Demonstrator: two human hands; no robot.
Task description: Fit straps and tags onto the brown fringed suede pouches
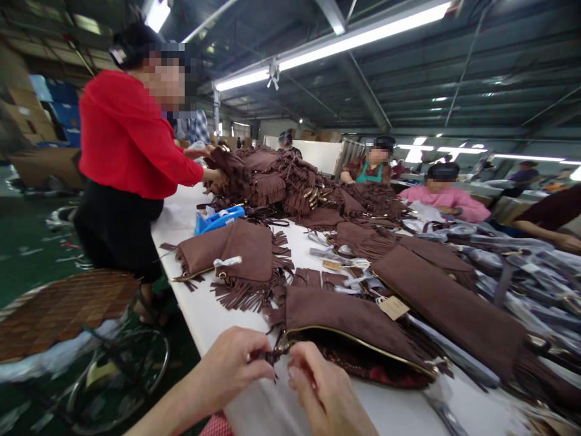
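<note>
Pinches a dark strip [273,357] between thumb and forefinger of the left hand [236,357], right beside the metal fitting [284,343] at the left end of an open brown bag [349,310]. Holds the right hand [320,384] just across from the left, fingers curled inward and thumb close to the forefinger; cannot tell whether pinching anything there. Has the open brown bag lying on the white table [213,321], directly beyond both hands, gold zipper [327,329] parted to show a dark, reddish lining [376,367]. To the right of it, a longer brown bag [445,309] with a tan tag [394,307] near its zipper, then a spread of plastic-wrapped straps [512,260]. Farther up the table on the left, a fringed bag [249,251] with a wrapped zipper pull, and just behind it a blue tape dispenser [220,219]. Beyond that, a heap of fringed bags [272,188], with a co-worker in a red top [127,133] reaching into its left side.
</note>
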